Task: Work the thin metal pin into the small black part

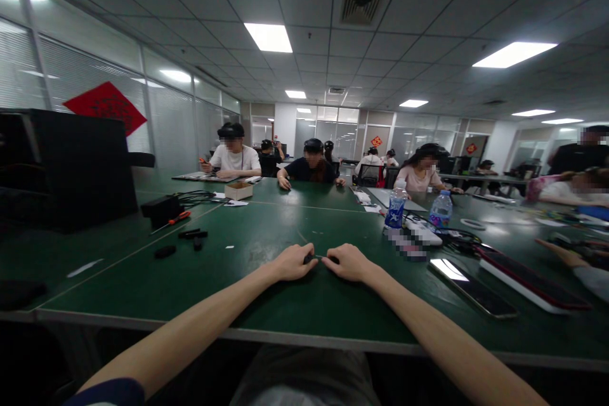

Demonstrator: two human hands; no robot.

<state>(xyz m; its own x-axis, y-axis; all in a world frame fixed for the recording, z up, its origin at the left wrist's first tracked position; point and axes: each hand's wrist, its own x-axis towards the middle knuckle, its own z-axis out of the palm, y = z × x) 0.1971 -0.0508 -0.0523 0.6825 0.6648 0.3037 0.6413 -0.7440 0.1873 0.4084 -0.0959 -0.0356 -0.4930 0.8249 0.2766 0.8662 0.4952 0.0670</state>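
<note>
Both hands rest low over the green table (266,304), a short gap between them. My left hand (294,262) is closed, thumb and fingers curled round a small dark thing that I cannot make out. Opposite it, my right hand (348,262) is closed too, with something small and dark at its fingers. A thin light line spans the gap between the two thumbs; what it is cannot be told. A small white scrap (229,247) lies on the table left of my left hand.
Left stand a black case (85,168), orange-handled tool (179,217), black pieces (165,252) and an open box (238,190). Right are two bottles (394,209) (441,210), a phone (471,288), a red-edged device (533,279) and cables. Several people sit around; one person's hand (564,254) is at the right.
</note>
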